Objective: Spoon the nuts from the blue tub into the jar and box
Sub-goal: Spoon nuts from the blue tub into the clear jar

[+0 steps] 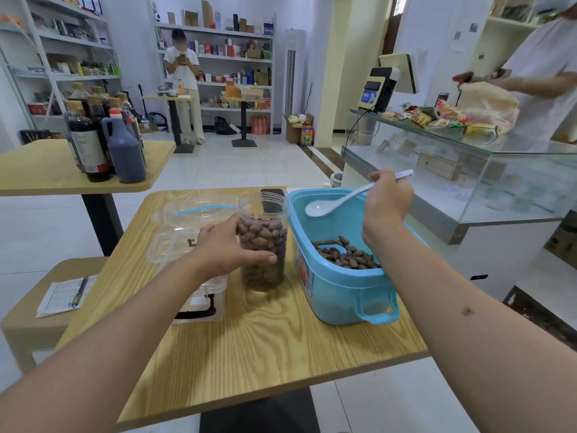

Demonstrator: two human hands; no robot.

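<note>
- The left hand [226,245] is wrapping its fingers [262,258] around the clear jar [263,242], mid-frame, mostly full of nuts
- The right hand [385,201] is pinching a white spoon [338,201], empty, above the blue tub [337,276], right of centre
- The tub is touching the jar; remaining nuts [346,254] are lying at its near end
- The clear box [187,245] is sitting left, behind the left hand
- A phone [272,200] is lying behind the jar; the table [265,339] is lying bare at lower centre

No legible text anywhere. Blue tub [340,285] has a red/orange sticker on its side, print too small to read. Clear box [199,295] shows black marks, paper sheet [62,296] has printed lines, and bottle labels [90,145] carry print, all unreadable.
</note>
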